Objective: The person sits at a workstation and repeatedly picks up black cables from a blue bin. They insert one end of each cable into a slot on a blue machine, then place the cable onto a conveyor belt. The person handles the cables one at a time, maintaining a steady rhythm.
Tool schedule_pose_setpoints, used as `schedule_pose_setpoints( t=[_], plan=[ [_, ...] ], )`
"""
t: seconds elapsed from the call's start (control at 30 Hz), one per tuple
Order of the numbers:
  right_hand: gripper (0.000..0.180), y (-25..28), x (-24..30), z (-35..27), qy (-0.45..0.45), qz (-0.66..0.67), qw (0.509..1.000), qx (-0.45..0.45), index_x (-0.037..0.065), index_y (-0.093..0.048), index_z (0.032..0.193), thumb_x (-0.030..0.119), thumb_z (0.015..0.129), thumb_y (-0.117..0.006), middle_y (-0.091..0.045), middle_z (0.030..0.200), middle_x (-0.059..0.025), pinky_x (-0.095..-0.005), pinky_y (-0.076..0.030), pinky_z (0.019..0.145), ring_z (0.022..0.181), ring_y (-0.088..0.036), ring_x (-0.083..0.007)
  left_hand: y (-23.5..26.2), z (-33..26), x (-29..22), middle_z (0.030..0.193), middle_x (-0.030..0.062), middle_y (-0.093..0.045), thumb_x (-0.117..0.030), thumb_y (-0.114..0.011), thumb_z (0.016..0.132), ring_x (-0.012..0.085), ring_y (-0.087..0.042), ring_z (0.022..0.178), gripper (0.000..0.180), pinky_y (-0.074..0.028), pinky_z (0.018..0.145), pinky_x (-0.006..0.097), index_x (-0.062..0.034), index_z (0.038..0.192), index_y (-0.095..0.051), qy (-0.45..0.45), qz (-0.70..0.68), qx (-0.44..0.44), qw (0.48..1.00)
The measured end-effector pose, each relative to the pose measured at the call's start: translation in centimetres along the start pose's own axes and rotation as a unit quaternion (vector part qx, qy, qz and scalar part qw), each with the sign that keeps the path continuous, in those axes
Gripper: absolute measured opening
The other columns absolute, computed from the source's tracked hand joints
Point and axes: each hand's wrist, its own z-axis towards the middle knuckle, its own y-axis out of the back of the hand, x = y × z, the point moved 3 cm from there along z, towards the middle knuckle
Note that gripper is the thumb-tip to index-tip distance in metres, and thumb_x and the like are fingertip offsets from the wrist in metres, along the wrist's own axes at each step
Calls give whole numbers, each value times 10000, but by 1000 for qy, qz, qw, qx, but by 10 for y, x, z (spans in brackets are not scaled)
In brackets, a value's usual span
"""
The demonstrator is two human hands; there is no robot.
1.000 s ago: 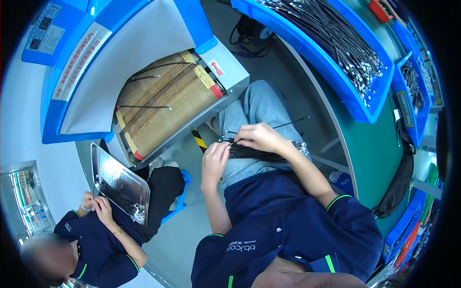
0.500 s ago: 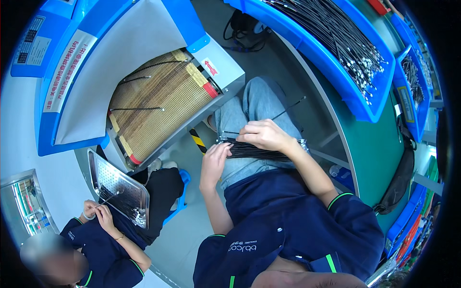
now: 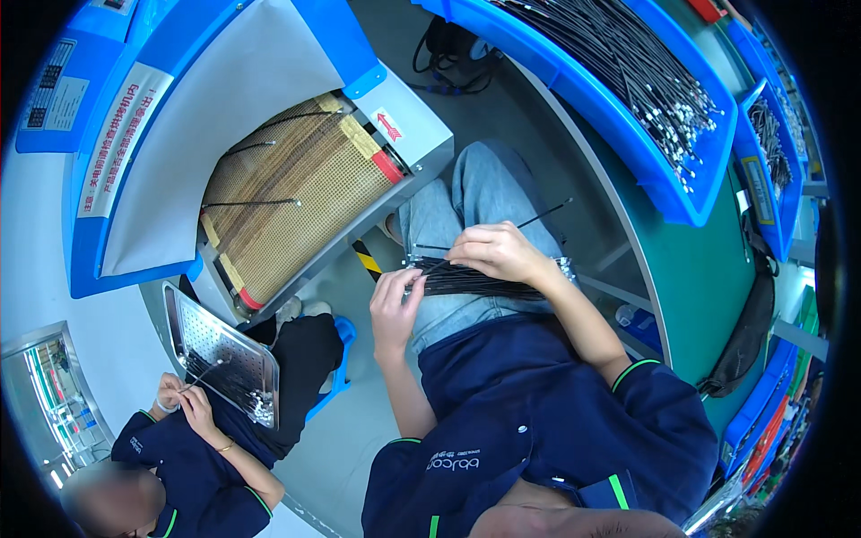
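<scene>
A bundle of thin black cables [image 3: 484,285] lies across my lap on my light blue jeans. Above it, my right hand [image 3: 499,252] is closed on a single black cable [image 3: 543,213], whose free end points up to the right. That cable seems to run leftward to my left hand [image 3: 395,303], where thumb and fingers pinch together at the left end of the bundle. My fingers partly hide the stretch between the hands. Another short dark length of cable [image 3: 432,247] juts out left of my right fingers.
At upper left, a machine's mesh conveyor belt [image 3: 287,179] carries several black cables. A person [image 3: 202,448] at lower left handles a cable over a perforated metal tray [image 3: 224,350]. Blue bins of cables [image 3: 686,202] stand on the green table [image 3: 691,296] to the right.
The held cable's free end has dipped lower. My left hand has shifted slightly left and down. Cables on the belt have moved slightly left in the picture.
</scene>
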Motion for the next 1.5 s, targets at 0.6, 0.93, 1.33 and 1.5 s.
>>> schedule_pose_setpoints(
  t=[0.6, 0.93, 1.33, 1.5],
  plan=[
    [98, 1, 5, 3, -8, 23, 1000, -17, 73, -679, 869, 109, 778, -692, -655, 839, -32, -306, -511, 583, 709, -649, -193, -7, -5, -1, 840, 93, -641, 38, -724, 714, 220, -626, 730, 176, -516, 653, 313, -29, 859, -650, -28, -7, -59, 998],
    [79, 0, 5, 3, -40, 87, 995, -1, 70, -667, 870, 104, 799, -666, -650, 866, -38, -330, -524, 627, 759, -656, -219, -1, -5, -7, 815, 94, -651, 55, -738, 678, 239, -637, 736, 201, -523, 655, 325, -23, 847, -661, -65, -6, -72, 995],
    [79, -2, 4, -1, -44, 101, 994, -1, 70, -666, 866, 110, 798, -670, -645, 856, -39, -334, -512, 603, 716, -649, -229, -5, -4, -6, 814, 97, -658, 69, -723, 693, 222, -624, 709, 184, -504, 633, 309, -10, 846, -656, -92, 1, -49, 995],
    [75, -1, 4, -2, -42, 90, 995, -1, 63, -680, 852, 88, 784, -698, -652, 833, -45, -304, -510, 594, 706, -652, -209, -4, -5, -9, 804, 89, -650, 54, -732, 680, 245, -626, 735, 189, -513, 663, 337, -21, 836, -654, -69, 1, -51, 996]
  ],
)
